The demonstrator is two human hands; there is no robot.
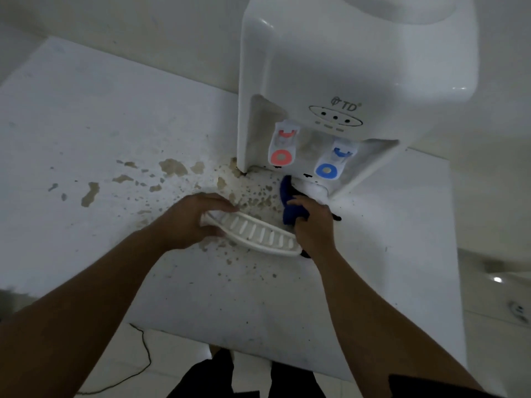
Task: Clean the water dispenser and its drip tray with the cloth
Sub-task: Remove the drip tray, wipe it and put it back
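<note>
A white water dispenser (pixel 330 67) stands at the back of a white countertop, with a red tap (pixel 283 147) and a blue tap (pixel 333 163). The white slotted drip tray (pixel 258 231) is out of the dispenser, in front of it. My left hand (pixel 189 222) grips the tray's left end. My right hand (pixel 311 225) holds a dark blue cloth (pixel 290 202) at the tray's right end. The cloth's upper end reaches up to the dispenser's base below the taps.
The countertop (pixel 100 124) has peeling, brownish chipped patches (pixel 172 168) left of and in front of the dispenser. A small dark object (pixel 336 217) lies to the right of my right hand. A thin black cable (pixel 145 357) runs across the floor below the counter's edge.
</note>
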